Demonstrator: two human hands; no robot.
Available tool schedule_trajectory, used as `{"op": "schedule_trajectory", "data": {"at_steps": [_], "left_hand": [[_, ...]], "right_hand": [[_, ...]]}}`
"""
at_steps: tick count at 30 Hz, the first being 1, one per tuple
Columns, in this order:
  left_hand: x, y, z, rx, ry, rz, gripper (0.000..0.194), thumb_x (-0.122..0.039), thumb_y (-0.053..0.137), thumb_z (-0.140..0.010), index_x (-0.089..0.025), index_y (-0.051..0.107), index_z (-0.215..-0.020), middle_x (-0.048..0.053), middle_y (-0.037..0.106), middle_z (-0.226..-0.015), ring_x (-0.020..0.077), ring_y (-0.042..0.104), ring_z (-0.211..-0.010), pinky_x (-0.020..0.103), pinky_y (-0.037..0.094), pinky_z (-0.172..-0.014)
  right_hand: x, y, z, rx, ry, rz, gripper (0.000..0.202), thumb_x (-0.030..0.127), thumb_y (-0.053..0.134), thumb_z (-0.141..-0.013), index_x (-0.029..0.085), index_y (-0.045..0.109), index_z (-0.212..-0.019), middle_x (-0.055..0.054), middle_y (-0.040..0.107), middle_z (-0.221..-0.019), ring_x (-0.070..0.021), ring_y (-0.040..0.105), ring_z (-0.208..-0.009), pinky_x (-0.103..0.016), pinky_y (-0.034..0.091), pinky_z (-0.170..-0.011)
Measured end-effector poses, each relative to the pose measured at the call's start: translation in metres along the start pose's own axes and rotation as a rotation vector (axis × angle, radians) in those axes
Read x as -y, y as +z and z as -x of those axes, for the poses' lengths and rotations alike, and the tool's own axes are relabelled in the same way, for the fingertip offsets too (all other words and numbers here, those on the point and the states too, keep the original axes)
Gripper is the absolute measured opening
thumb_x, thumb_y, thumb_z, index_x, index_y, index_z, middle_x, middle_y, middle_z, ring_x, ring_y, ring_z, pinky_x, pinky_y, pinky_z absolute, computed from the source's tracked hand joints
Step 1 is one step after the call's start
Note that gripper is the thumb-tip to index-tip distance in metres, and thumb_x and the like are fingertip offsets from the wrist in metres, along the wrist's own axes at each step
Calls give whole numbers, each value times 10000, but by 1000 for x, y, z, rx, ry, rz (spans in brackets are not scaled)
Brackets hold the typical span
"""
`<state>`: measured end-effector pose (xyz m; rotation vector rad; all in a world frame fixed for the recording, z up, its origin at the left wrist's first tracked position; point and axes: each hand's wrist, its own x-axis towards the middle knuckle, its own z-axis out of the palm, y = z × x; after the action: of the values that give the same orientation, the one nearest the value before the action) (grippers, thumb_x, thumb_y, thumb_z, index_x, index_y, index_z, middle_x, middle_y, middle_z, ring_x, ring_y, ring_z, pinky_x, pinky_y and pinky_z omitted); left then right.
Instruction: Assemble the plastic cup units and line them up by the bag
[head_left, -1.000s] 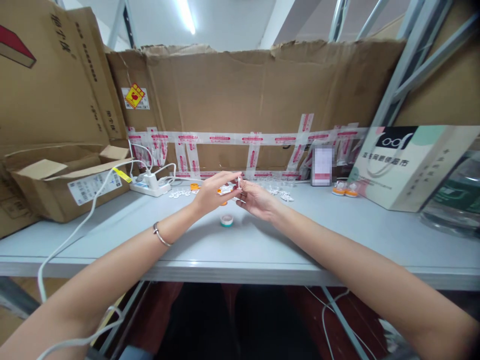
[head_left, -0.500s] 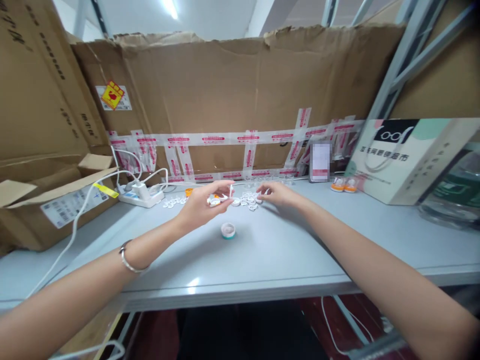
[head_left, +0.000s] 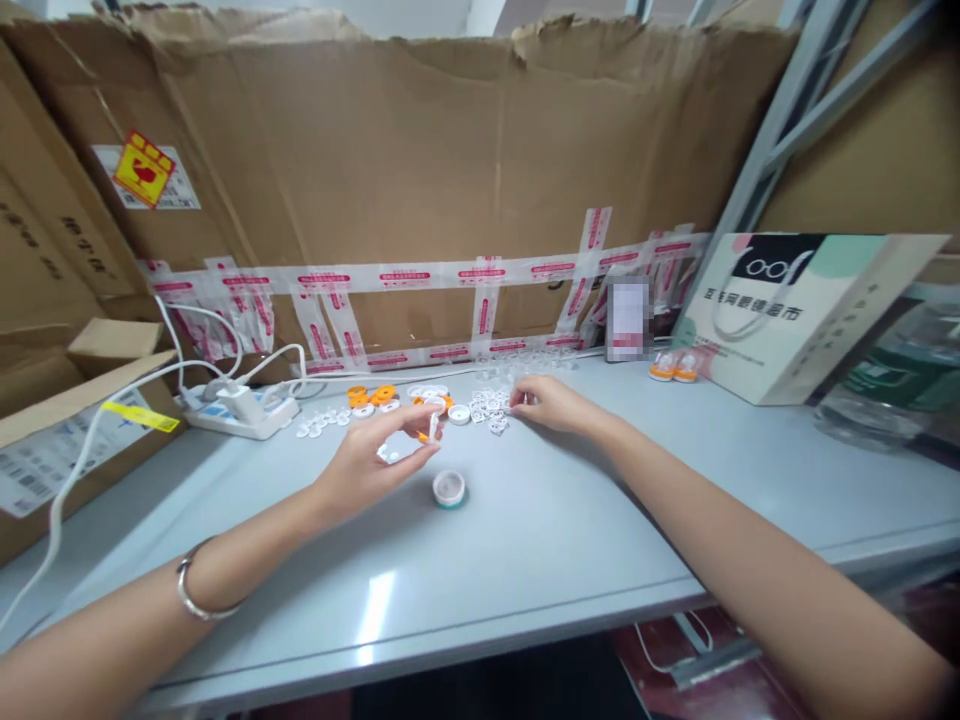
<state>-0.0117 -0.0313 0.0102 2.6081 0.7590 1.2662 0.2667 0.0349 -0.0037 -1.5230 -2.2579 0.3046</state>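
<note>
Here the left hand (head_left: 367, 462) pinches a small white part (head_left: 433, 428); the right hand (head_left: 544, 402) fingers loose parts (head_left: 487, 408).

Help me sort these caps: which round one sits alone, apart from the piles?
The teal-rimmed cap, alone on the table beside the left hand. The white caps by the right hand and the orange ones lie clustered farther back.

We're at a packing or small-parts assembly station in a warehouse or stockroom. A grey table (head_left: 570, 520) sits walled in by flattened cardboard (head_left: 420, 170) patched with printed tape (head_left: 420, 276), with shipping cartons (head_left: 52, 430) stacked at the left and steel racking (head_left: 757, 170) at the right. Small white and orange plastic parts (head_left: 420, 405) are scattered along the back, beside a power strip (head_left: 232, 415).
</note>
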Motion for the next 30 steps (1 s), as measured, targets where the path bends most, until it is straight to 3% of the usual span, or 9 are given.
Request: {"op": "schedule_trajectory", "data": {"at_steps": [5,10,12,17,20,23,30], "left_hand": [[9,9,0,-45,-34,-86,328,-225,568,-812,-228,543,-1139,37,683,-944,133,641,-776,256,531,-737],[19,13,-3,-50,5,-200,350,-235,577,-811,-215,530,-1157,49,677,-979,147,643,-820,260,526,-747],[21,13,-4,-63,45,-235,368,-226,592,-801,-209,524,-1162,56,675,-994,153,643,-841,265,525,-763],[18,15,0,-19,102,-209,405,-156,574,-803,-220,500,-1196,63,655,-1065,164,621,-962,292,497,-866],[13,15,5,5,58,-139,391,-156,542,-822,-227,495,-1204,55,659,-1048,153,628,-942,278,504,-851],[9,14,8,-15,27,-94,360,-173,547,-821,-220,515,-1177,52,662,-1032,146,634,-911,255,514,-814],[11,5,1,-15,107,-166,323,-195,558,-823,-184,531,-1145,58,673,-996,131,635,-836,256,511,-782]], "right_hand": [[2,-9,-1,58,36,-51,82,189,559,-732,172,638,-740,-49,653,-815,-174,563,-776,-260,413,-707],[-3,-29,-1,231,68,-179,122,259,571,-741,161,636,-775,-45,670,-797,-155,601,-719,-251,452,-649],[-7,-35,3,313,88,-375,146,289,583,-747,163,627,-805,-39,670,-811,-135,612,-718,-241,469,-660],[-3,-28,16,462,219,-1172,155,246,682,-686,152,593,-773,-55,672,-882,-137,636,-866,-263,471,-830],[13,-16,20,437,233,-1314,146,231,691,-686,154,567,-696,-68,680,-898,-145,638,-889,-251,482,-808],[27,-7,22,355,254,-1324,153,219,700,-676,158,560,-676,-59,685,-882,-108,641,-773,-210,497,-694],[41,-2,18,257,274,-1279,303,181,754,-624,172,592,-879,-26,693,-776,-89,634,-691,-200,501,-666]]}}
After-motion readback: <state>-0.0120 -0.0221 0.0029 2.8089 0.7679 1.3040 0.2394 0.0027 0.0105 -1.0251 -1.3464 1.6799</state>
